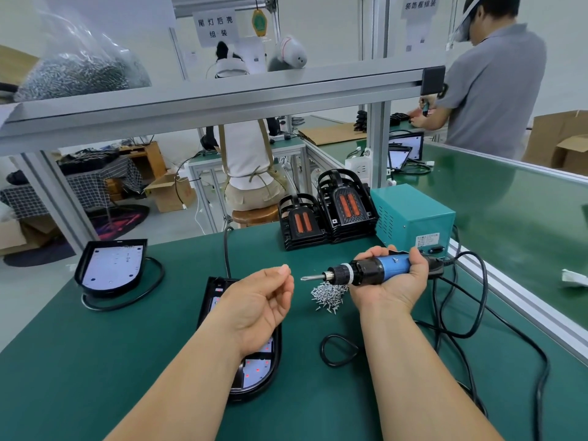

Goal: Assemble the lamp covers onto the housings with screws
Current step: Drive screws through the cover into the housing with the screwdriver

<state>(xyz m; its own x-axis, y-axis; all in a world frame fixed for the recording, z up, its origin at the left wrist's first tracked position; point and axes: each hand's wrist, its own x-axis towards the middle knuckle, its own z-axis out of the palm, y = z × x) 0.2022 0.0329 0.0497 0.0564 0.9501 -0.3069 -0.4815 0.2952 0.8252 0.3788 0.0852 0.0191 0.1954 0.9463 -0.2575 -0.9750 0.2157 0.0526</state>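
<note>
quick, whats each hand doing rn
left hand: fingertips pinched together, whether they hold anything cannot be told
right hand: grips the electric screwdriver

The mat (127, 361) is dark green. The screwdriver (381, 265) is blue with a black nose. Screws (329, 296) are shiny silver. Stacked lamp covers (346, 205) are black with orange-red lenses. The power box (413, 214) is teal. The housing (257, 367) is black, its white board dotted red.

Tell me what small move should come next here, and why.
Probably the left hand brings its pinched fingertips to the bare bit of the electric screwdriver that the right hand grips, to seat a screw. The bit points at them, the screw pile lies just below; whether a screw is pinched I cannot see.
</note>
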